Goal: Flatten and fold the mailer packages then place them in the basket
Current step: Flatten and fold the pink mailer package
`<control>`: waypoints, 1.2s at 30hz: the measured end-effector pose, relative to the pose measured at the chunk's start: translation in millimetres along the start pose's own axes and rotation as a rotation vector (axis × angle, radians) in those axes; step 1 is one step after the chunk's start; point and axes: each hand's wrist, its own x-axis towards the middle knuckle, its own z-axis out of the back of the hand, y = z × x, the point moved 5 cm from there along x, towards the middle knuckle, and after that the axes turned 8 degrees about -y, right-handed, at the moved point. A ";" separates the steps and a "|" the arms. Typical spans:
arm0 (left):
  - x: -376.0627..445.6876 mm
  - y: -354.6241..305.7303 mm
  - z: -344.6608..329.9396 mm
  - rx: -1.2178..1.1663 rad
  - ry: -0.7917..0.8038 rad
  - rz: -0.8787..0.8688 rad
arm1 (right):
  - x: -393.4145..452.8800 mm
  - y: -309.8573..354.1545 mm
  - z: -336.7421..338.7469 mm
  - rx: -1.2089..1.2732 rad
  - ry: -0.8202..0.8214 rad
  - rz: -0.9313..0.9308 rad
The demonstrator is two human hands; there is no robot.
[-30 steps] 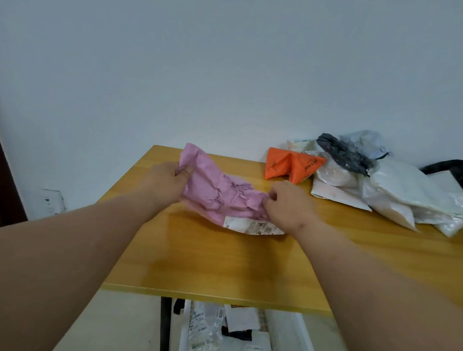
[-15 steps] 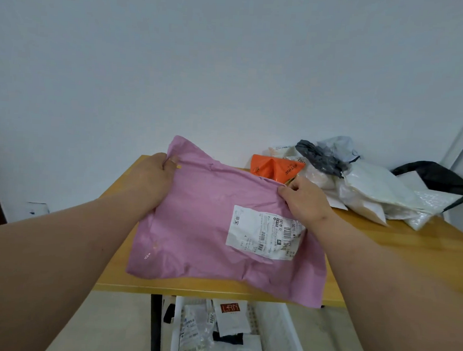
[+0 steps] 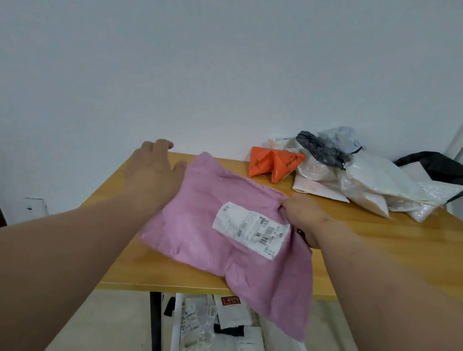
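Hands first, from the head view: our left hand (image 3: 154,170) hovers flat, fingers straight and holding nothing, at the far-left edge of the pink mailer (image 3: 221,229), likely ready to press and smooth it. Our right hand (image 3: 303,220) pinches the mailer's right edge beside the label (image 3: 251,233), probably to keep it taut. The mailer lies spread on the table (image 3: 383,252), its near corner hanging over the front edge. We see more mailers piled (image 3: 360,177) at the far right, awaiting their turn. No basket is clearly identifiable; flattening seems underway, folding not begun.
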 end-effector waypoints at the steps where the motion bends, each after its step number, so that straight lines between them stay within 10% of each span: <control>1: -8.1 -7.0 -5.2 -0.002 0.022 -0.066 | 0.7 -3.6 -4.2 0.052 -0.008 -0.054; 9: -77.0 -24.9 -79.2 -0.035 0.634 -0.216 | -21.3 -37.6 -32.6 0.211 0.325 -0.365; 18: -101.7 5.4 -104.5 0.271 0.899 -0.366 | -13.4 -71.0 -27.8 0.056 0.468 -0.398; 29: -96.7 14.9 -103.5 0.449 0.984 -0.404 | -11.5 -59.8 17.8 -0.602 0.302 -0.281; 34: -93.9 13.4 -100.2 0.473 1.021 -0.431 | 7.1 -29.8 25.4 -0.422 -0.187 0.016; 36: -93.3 8.1 -98.7 0.481 1.050 -0.443 | 5.6 -23.0 1.5 -0.397 -0.123 0.167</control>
